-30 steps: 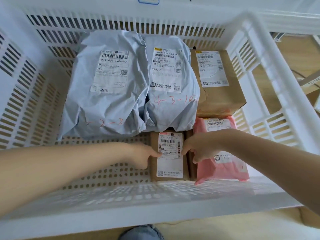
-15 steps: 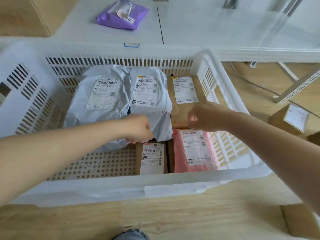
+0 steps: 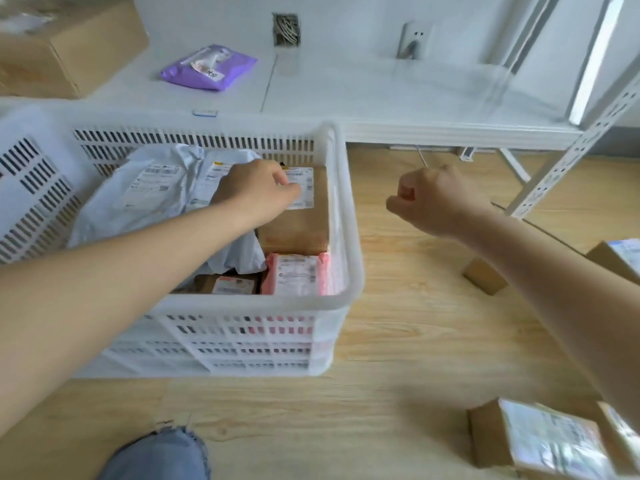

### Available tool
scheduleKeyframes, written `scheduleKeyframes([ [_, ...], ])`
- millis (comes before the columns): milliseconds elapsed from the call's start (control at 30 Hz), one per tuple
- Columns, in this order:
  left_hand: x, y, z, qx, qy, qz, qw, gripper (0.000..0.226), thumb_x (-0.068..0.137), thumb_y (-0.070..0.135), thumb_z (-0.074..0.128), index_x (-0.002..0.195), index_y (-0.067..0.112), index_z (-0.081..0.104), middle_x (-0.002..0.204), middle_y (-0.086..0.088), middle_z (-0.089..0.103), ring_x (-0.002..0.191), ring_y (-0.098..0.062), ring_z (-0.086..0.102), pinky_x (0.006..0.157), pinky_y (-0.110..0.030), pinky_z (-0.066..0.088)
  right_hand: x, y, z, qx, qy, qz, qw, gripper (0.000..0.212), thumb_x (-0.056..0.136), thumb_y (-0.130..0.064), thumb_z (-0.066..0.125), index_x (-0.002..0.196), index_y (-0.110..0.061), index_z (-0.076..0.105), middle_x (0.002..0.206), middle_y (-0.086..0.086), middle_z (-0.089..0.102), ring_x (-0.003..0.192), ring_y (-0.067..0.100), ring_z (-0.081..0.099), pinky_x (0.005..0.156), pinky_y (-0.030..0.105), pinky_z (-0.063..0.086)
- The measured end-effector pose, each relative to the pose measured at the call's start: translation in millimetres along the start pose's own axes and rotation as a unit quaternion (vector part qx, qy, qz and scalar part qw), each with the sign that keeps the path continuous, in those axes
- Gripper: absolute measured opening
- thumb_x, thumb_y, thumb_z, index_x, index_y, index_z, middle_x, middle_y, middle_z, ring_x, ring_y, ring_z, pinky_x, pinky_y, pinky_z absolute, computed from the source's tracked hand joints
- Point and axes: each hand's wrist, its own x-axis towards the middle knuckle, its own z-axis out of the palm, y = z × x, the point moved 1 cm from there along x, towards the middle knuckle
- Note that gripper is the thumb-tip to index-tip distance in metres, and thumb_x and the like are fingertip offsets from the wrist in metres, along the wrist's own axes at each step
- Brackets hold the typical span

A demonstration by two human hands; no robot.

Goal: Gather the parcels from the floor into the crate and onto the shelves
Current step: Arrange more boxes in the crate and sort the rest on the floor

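A white slatted crate (image 3: 341, 216) stands on the wooden floor at the left. Inside lie a grey mailer bag (image 3: 138, 192), a second grey bag partly under my arm, a brown carton (image 3: 298, 226), a pink bag (image 3: 296, 278) and a small brown box (image 3: 233, 285). My left hand (image 3: 258, 190) hovers over the crate with fingers curled, holding nothing. My right hand (image 3: 433, 199) is a loose fist over the floor, right of the crate, with nothing in it. Brown labelled parcels lie on the floor at lower right (image 3: 540, 441) and at the right edge (image 3: 616, 258).
A low white shelf (image 3: 398, 98) runs behind the crate, bearing a purple bag (image 3: 209, 67) and a large carton (image 3: 65, 46). A small brown box (image 3: 485, 280) sits on the floor. A perforated shelf upright (image 3: 568, 154) stands at the right. My denim knee (image 3: 156, 455) shows below.
Both hands let go of the small box and rose out of the crate. The right hand swung right, out over the floor. The view pulled back and up.
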Motion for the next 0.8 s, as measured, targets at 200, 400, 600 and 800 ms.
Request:
scheduleKeyframes([
  [200, -49, 71, 43, 0.051, 0.053, 0.064, 0.995, 0.024, 0.084, 0.034, 0.057, 0.104, 0.022, 0.064, 0.109, 0.001, 0.067, 0.106, -0.024, 0.057, 0.085, -0.035, 0.048, -65, 86, -1, -0.013, -0.054, 0.029, 0.998, 0.025, 0.089, -0.037, 0.052, 0.07, -0.02, 0.049, 0.075, 0.003, 0.053, 0.077, 0.027, 0.056, 0.067, 0.036, 0.052],
  [400, -82, 124, 92, 0.072, 0.031, 0.092, 0.993, 0.026, 0.086, 0.031, 0.054, 0.108, 0.022, 0.063, 0.11, 0.003, 0.067, 0.107, -0.026, 0.057, 0.087, -0.035, 0.046, -120, 157, 3, -0.01, -0.076, 0.082, 0.994, 0.03, 0.088, -0.036, 0.051, 0.062, -0.021, 0.047, 0.065, -0.001, 0.045, 0.069, 0.024, 0.05, 0.053, 0.025, 0.038],
  [600, -113, 145, 169, 0.12, -0.048, 0.097, 0.987, 0.031, 0.086, 0.032, 0.054, 0.116, 0.026, 0.059, 0.119, 0.004, 0.06, 0.11, -0.025, 0.055, 0.086, -0.034, 0.047, -170, 212, 23, 0.031, -0.111, 0.124, 0.986, 0.013, 0.084, -0.035, 0.059, 0.079, -0.024, 0.058, 0.089, 0.005, 0.061, 0.086, 0.025, 0.059, 0.072, 0.034, 0.051],
  [800, -146, 152, 251, 0.188, -0.19, 0.107, 0.958, 0.05, 0.083, 0.034, 0.057, 0.132, 0.033, 0.044, 0.134, 0.003, 0.044, 0.119, -0.023, 0.048, 0.084, -0.032, 0.044, -212, 258, 77, 0.085, -0.209, 0.142, 0.964, 0.023, 0.079, -0.036, 0.07, 0.098, -0.029, 0.062, 0.112, 0.001, 0.064, 0.104, 0.02, 0.058, 0.089, 0.037, 0.05],
])
